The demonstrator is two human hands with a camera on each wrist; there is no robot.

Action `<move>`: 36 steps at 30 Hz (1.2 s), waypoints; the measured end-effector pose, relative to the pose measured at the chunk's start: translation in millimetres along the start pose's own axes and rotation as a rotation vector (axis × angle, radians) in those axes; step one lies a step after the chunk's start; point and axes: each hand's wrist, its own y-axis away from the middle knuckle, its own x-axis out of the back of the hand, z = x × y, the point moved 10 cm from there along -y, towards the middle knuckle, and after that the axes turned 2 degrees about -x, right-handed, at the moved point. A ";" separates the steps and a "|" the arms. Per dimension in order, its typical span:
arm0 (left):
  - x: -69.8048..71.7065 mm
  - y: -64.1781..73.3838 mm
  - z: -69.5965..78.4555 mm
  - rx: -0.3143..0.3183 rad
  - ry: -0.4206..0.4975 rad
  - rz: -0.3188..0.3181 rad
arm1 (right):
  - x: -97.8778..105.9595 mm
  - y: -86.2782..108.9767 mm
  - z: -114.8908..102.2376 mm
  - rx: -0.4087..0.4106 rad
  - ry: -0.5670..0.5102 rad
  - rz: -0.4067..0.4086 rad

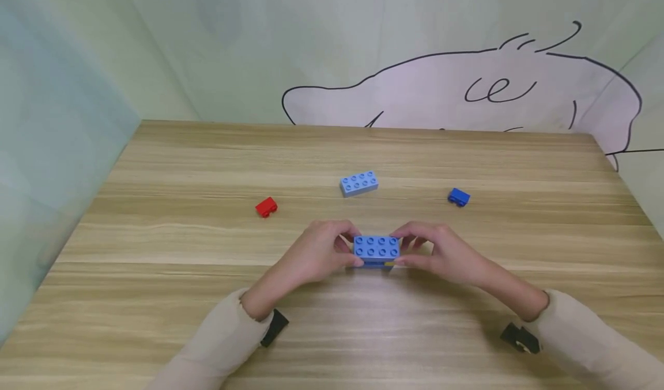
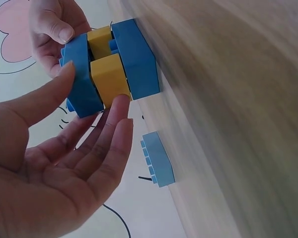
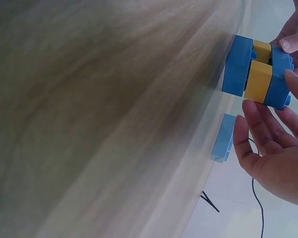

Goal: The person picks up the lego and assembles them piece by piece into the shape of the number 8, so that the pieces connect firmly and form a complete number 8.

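In the head view, the left hand [image 1: 323,252] and the right hand [image 1: 446,254] pinch opposite ends of an upper blue plastic eight-stud brick [image 1: 376,246], thumbs on the near side, fingers curled round behind. It sits in the middle of the wood-grain desk [image 1: 155,234], above a lower blue plastic brick [image 1: 376,267]. Three pieces lie loose beyond the hands, joined to nothing: a small red plastic brick [image 1: 267,207] on the left, a light blue rectangular eight-stud brick [image 1: 359,184] in the middle, and a small dark blue plastic brick [image 1: 459,197] on the right. The building seems partly done: one layered stack is made up, these three are unused.

The left wrist view shows the layers: two yellow plastic blocks [image 2: 109,79] stand apart between the blue bricks, a blue stud showing in the space between them. The left thumb presses the upper brick while a fingertip touches the nearer yellow block. All three layers are therefore in place, though thin dark seams leave it unclear whether the top one is fully pressed home.

The right wrist view shows the same order from the other end, the right thumb on the upper brick and its fingers close around the stack's far side. The lower brick appears to rest on the desk.
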 end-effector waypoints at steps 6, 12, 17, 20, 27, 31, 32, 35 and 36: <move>0.8 -0.4 0.1 -0.019 0.000 -0.005 | 0.5 -0.3 0.9 -0.006 0.008 0.006; 1.3 0.0 0.9 -0.033 -0.007 -0.008 | 0.3 -0.7 3.0 -0.022 0.004 -0.001; 3.2 1.7 -1.7 -0.026 -0.023 -0.023 | -0.4 -0.7 4.3 -0.039 -0.001 -0.010; 13.6 3.8 -4.5 -0.018 -0.063 -0.014 | 0.0 -0.7 3.9 -0.029 0.000 -0.002; 71.1 6.2 -27.6 -0.034 -0.173 0.100 | 0.6 -0.6 0.2 0.017 0.001 0.013; 99.0 8.9 -56.3 -0.031 -0.203 0.136 | 0.4 -0.6 -0.2 0.010 -0.006 0.010; 103.8 10.0 -64.0 -0.021 -0.203 0.137 | 0.3 -0.6 -0.1 0.010 -0.008 0.010; 113.2 13.2 -83.3 0.011 -0.194 0.125 | 0.5 -0.6 0.2 0.013 -0.009 0.014; 114.8 14.1 -87.5 0.018 -0.186 0.119 | 0.8 -0.6 0.2 0.014 -0.008 0.016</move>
